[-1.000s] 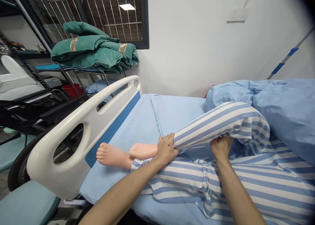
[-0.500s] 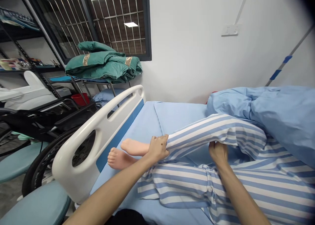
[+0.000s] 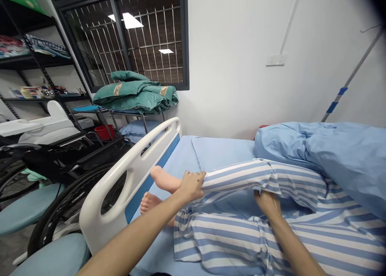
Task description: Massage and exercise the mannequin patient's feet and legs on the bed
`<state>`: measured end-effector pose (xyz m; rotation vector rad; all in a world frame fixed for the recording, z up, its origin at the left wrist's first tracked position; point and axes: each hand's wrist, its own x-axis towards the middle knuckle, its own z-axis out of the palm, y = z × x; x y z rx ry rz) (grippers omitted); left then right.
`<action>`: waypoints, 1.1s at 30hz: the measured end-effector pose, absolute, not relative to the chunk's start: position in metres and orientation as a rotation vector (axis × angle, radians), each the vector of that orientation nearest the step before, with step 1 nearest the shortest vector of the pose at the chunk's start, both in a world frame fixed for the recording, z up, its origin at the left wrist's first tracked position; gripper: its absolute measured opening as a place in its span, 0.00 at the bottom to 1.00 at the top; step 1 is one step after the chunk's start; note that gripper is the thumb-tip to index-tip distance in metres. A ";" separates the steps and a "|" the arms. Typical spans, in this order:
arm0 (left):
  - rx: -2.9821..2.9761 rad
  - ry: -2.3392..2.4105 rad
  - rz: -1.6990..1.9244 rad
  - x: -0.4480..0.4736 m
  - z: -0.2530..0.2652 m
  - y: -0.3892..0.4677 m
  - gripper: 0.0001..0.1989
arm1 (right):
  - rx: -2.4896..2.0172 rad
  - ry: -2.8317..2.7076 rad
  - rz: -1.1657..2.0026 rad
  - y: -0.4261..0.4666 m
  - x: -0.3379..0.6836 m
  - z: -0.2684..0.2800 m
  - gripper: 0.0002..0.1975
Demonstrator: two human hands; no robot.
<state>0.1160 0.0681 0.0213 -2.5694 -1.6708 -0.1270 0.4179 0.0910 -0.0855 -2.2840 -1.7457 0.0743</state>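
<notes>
A manikin with smooth feet lies on the bed in blue-and-white striped trousers. My left hand [image 3: 192, 185] is wrapped round the ankle of its far leg [image 3: 238, 177], at the trouser hem. The far foot [image 3: 164, 178] sticks out beyond my hand, raised off the sheet. My right hand [image 3: 267, 202] is under the same leg near the knee, its thumb showing and its other fingers hidden beneath the cloth. The near leg [image 3: 223, 237] rests on the bed under my forearms, and its foot [image 3: 149, 202] is partly covered by my left arm.
A white footboard [image 3: 129, 163] closes the bed's left end. Beyond it are a wheelchair [image 3: 57, 159], teal stools [image 3: 57, 256] and folded green bedding [image 3: 135, 95]. A bunched blue quilt [image 3: 331, 155] lies at the right, with a pole [image 3: 356, 73] behind it.
The far leg is held higher and straighter, its foot lifted away from the near foot. Both my hands keep their places on it. The view has tilted up slightly.
</notes>
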 end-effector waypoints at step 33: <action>-2.601 -1.724 0.311 0.103 0.028 0.094 0.23 | -2.036 -2.090 0.579 0.093 0.426 -0.113 0.17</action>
